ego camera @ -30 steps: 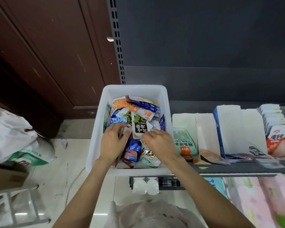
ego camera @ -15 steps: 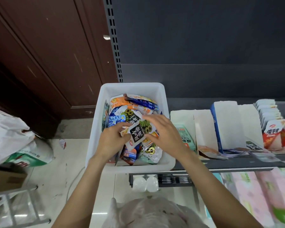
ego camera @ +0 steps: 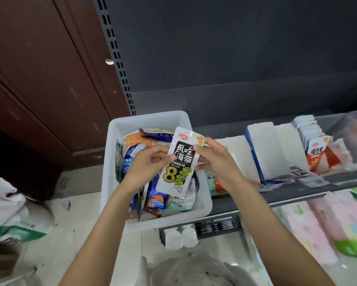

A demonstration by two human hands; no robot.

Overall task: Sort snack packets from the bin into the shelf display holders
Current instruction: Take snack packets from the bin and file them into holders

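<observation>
Lifted above the bin [ego camera: 119, 129], packet [ego camera: 178, 162] hides both hands' fingers [ego camera: 165, 159].

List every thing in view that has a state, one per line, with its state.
seaweed packet: lifted above the bin, gripped at both sides.
left hand: grips the packet's left edge.
right hand: pinches the packet's right edge.
white bin: open-topped, filled with mixed packets.
white holders: upright on the shelf.
red-and-white packets: standing in a row.
</observation>
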